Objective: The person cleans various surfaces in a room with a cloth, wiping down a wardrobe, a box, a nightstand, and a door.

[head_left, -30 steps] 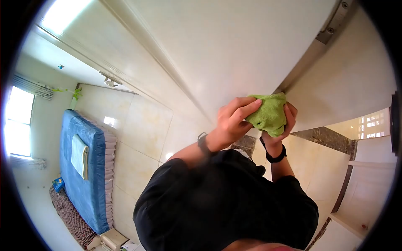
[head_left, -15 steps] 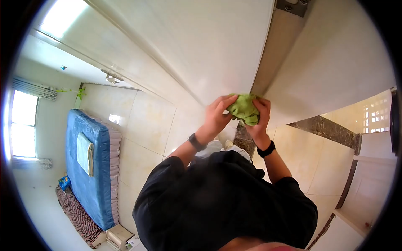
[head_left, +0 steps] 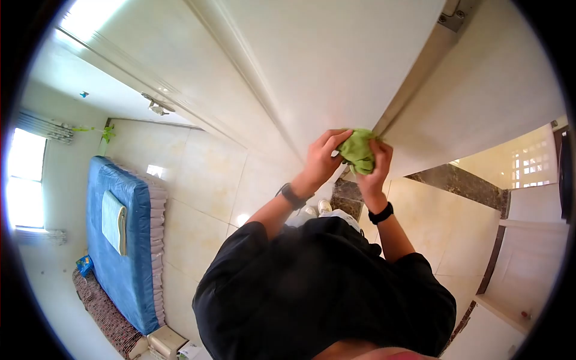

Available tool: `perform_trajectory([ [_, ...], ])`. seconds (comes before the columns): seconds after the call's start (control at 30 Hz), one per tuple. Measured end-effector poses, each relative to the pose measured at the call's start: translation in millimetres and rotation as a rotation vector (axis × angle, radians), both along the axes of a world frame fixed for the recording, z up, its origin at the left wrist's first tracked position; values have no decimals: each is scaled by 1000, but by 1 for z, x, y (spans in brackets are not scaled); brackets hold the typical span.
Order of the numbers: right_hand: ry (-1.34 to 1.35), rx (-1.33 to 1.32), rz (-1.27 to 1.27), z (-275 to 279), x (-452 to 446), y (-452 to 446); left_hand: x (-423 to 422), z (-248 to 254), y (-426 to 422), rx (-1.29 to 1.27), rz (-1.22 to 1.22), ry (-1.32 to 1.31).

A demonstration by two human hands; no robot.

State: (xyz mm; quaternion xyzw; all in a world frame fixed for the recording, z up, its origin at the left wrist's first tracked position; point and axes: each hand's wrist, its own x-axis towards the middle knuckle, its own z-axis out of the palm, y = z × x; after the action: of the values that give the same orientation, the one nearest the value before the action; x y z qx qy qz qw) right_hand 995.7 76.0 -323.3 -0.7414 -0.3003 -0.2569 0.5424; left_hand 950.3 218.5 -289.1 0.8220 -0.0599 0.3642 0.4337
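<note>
Since a second ago, my two hands have shifted left in my view, taking the green rag with them, and my shoes now show just below. My left hand is curled, its fingers and thumb pressing the rag from its left side. My right hand is closed on the opposite side, so the rag sits bunched between the two, at the edge of the white door. The door rises above both hands, and a metal hinge is up and to the right of my right hand. A watch is on my left wrist and a black band on my right. Dark stone lies just below my right hand, and pale floor tiles spread left of my left hand. Well apart on that side are a blue bed with a folded cloth lying on it and, farther left, a bright window.
</note>
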Motion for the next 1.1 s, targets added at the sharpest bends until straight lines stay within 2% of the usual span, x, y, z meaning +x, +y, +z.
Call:
perform_trajectory([
  [0.1,92,-248,-20,-12,-23,13,-10,-41,18,-116,60,205],
  [0.17,66,-300,1,-4,-28,31,-18,-50,31,-229,111,322],
  [0.23,14,-327,5,9,-27,52,-23,-44,46,-252,174,261],
  [0.43,-109,-155,5,79,-23,82,-15,43,58,-316,200,-60],
  [0.5,-192,-64,-97,90,-19,75,-9,62,49,-221,151,-167],
  [0.63,-181,-45,-176,77,-19,44,2,54,23,-152,23,-188],
  [0.77,-94,-104,-200,30,-23,34,-4,17,21,-105,-39,-35],
  [0.9,-79,-213,-161,13,-29,58,-15,-16,48,-104,73,144],
  [0.97,-93,-250,-73,29,-24,75,-19,-2,67,-118,135,132],
  [1.03,-141,-244,-52,59,-23,94,-22,28,82,-163,150,7],
  [1.1,-239,-162,-68,92,-20,112,-19,56,94,-173,157,-80],
])
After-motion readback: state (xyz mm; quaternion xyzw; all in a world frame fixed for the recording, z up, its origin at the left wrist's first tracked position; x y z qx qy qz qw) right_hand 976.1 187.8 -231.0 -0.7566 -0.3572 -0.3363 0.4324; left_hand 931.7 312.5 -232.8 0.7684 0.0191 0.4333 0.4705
